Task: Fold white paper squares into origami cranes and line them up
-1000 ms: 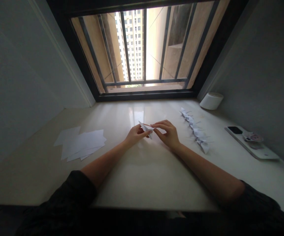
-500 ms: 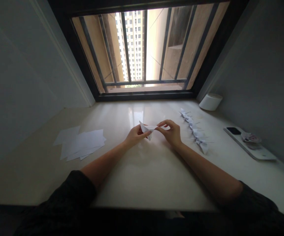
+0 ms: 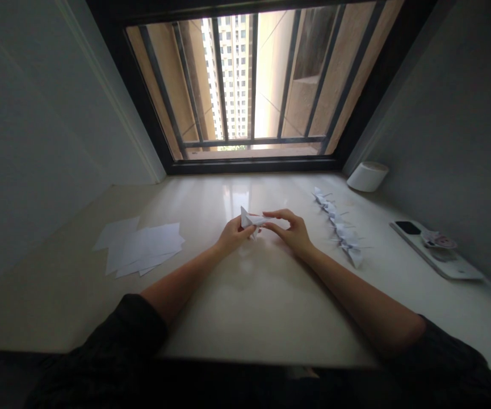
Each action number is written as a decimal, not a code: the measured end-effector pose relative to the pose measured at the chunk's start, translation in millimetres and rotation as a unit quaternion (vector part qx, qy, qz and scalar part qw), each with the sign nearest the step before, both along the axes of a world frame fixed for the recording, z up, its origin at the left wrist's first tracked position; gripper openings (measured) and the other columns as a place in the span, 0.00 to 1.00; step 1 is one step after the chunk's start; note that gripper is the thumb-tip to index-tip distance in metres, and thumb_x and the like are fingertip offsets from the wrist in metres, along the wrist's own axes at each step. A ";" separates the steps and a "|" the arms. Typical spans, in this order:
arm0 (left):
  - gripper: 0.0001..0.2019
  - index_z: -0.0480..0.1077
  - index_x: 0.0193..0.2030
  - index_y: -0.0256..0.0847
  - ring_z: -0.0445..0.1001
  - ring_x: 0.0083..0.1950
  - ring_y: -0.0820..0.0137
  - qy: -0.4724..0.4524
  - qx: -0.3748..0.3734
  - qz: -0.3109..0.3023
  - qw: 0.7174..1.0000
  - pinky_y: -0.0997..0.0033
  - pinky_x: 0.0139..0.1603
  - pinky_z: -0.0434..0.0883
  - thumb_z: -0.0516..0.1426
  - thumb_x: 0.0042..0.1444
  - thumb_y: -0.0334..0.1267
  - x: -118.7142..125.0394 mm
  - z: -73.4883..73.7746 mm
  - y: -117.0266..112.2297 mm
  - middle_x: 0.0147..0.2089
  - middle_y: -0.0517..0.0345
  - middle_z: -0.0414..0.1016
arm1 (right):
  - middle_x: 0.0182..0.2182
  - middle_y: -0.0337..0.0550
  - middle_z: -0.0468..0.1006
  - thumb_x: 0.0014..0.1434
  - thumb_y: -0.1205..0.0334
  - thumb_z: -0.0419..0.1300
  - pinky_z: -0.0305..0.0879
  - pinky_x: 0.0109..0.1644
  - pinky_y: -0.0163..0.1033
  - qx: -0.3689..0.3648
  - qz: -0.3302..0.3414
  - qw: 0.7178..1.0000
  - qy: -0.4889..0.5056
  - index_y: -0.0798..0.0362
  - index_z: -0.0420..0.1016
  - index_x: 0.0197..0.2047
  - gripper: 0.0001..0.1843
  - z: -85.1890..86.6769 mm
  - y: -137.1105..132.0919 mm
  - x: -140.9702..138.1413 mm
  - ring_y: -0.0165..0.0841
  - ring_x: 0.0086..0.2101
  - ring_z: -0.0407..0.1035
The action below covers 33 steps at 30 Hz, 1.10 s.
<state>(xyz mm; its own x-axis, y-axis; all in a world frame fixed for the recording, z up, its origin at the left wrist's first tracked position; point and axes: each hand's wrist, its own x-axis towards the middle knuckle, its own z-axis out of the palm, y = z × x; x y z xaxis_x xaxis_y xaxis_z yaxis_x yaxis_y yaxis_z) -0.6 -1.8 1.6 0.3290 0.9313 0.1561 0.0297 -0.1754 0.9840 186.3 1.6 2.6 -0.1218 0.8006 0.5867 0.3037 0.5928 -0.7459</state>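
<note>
Between my two hands, above the middle of the white surface [image 3: 245, 307], is a white origami paper crane [image 3: 250, 218], partly folded in shape with a pointed tip sticking up on its left. My left hand [image 3: 231, 236] is closed on its left part, thumb in front and fingers behind. On the right side, the fingers and thumb of my right hand [image 3: 292, 230] pinch around the other end of the paper. The fingers cover some of its folds.
Several finished paper cranes [image 3: 339, 224] stand in a row to the right. Loose white paper sheets [image 3: 143, 250] lie on the left. A phone [image 3: 436, 250] with a round grip rests at the far right, and a white cylindrical object [image 3: 368, 176] stands near the window [image 3: 251, 166].
My right hand has shifted slightly left along the paper crane, its fingers now closer to the body. The left hand keeps its hold, and the paper has turned a little.
</note>
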 end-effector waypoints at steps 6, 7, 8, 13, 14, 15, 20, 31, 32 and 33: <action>0.21 0.68 0.52 0.34 0.72 0.30 0.72 0.080 0.054 0.025 0.995 0.75 0.29 0.68 0.56 0.52 0.41 -3.3 -3.4 -0.2 0.33 0.55 0.75 | 0.34 0.42 0.79 0.49 0.54 0.65 0.67 0.42 0.43 0.023 -0.001 1.000 0.006 0.46 0.78 0.39 0.13 -2.7 0.2 -1.7 0.35 0.35 0.71; 0.21 0.68 0.52 0.34 0.71 0.29 0.73 0.086 0.058 0.028 0.994 0.75 0.29 0.67 0.55 0.52 0.40 -3.3 -3.2 -0.8 0.32 0.56 0.74 | 0.33 0.41 0.79 0.49 0.54 0.65 0.67 0.42 0.43 0.027 -0.001 1.000 0.008 0.47 0.78 0.38 0.12 -2.2 -0.4 -2.1 0.35 0.35 0.71; 0.21 0.67 0.53 0.35 0.70 0.28 0.73 0.092 0.060 0.028 0.994 0.76 0.28 0.67 0.55 0.52 0.40 -3.2 -2.7 -1.3 0.32 0.57 0.74 | 0.33 0.41 0.79 0.48 0.54 0.66 0.67 0.41 0.43 0.031 -0.002 0.999 0.009 0.47 0.78 0.37 0.12 -1.5 -1.2 -2.5 0.35 0.35 0.71; 0.28 0.59 0.61 0.39 0.72 0.35 0.71 0.102 0.080 0.061 0.990 0.75 0.32 0.68 0.57 0.52 0.40 -0.1 1.9 -3.8 0.42 0.53 0.75 | 0.31 0.41 0.78 0.49 0.54 0.65 0.67 0.40 0.43 0.042 -0.021 0.999 -0.005 0.47 0.78 0.36 0.10 0.7 -3.1 -3.1 0.34 0.33 0.71; 0.31 0.56 0.62 0.40 0.73 0.39 0.70 0.095 0.091 0.076 0.988 0.75 0.34 0.68 0.58 0.51 0.41 0.9 3.1 -4.4 0.45 0.51 0.74 | 0.31 0.41 0.78 0.49 0.54 0.65 0.67 0.40 0.43 0.042 -0.031 0.999 -0.006 0.47 0.78 0.36 0.10 0.5 -2.8 -2.9 0.35 0.33 0.70; 0.34 0.54 0.63 0.42 0.73 0.42 0.69 0.085 0.102 0.092 0.987 0.74 0.36 0.69 0.60 0.50 0.41 2.0 4.3 -5.0 0.48 0.50 0.73 | 0.31 0.41 0.78 0.49 0.53 0.65 0.67 0.39 0.43 0.043 -0.042 0.998 -0.008 0.47 0.78 0.36 0.11 0.1 -2.4 -2.7 0.35 0.33 0.70; 0.38 0.53 0.64 0.50 0.73 0.44 0.68 0.080 0.155 0.161 0.971 0.70 0.41 0.70 0.63 0.46 0.42 6.4 10.6 -10.7 0.50 0.52 0.73 | 0.30 0.41 0.79 0.50 0.52 0.64 0.67 0.39 0.44 0.053 -0.077 0.995 -0.021 0.46 0.78 0.36 0.11 -0.6 -1.1 -1.4 0.36 0.33 0.70; 0.19 0.73 0.48 0.47 0.72 0.36 0.70 0.100 0.110 0.184 0.972 0.69 0.41 0.71 0.61 0.48 0.45 4.2 2.9 -4.8 0.45 0.55 0.77 | 0.31 0.40 0.80 0.53 0.55 0.63 0.68 0.39 0.44 0.074 -0.056 0.995 -0.043 0.42 0.78 0.40 0.10 -1.5 -1.5 -1.9 0.36 0.33 0.70; 0.19 0.73 0.48 0.46 0.73 0.37 0.70 0.090 0.102 0.180 0.974 0.69 0.40 0.71 0.61 0.48 0.45 3.6 1.2 -2.9 0.45 0.54 0.77 | 0.31 0.40 0.80 0.53 0.56 0.62 0.68 0.39 0.44 0.076 -0.049 0.995 -0.045 0.42 0.78 0.41 0.11 -1.9 -1.3 -2.0 0.35 0.33 0.70; 0.20 0.73 0.48 0.45 0.73 0.37 0.70 0.081 0.095 0.176 0.977 0.70 0.40 0.71 0.61 0.48 0.45 3.1 -0.1 -1.2 0.46 0.54 0.77 | 0.31 0.40 0.80 0.54 0.56 0.62 0.68 0.39 0.44 0.078 -0.043 0.995 -0.048 0.42 0.78 0.42 0.11 -2.0 -1.1 -2.0 0.35 0.33 0.70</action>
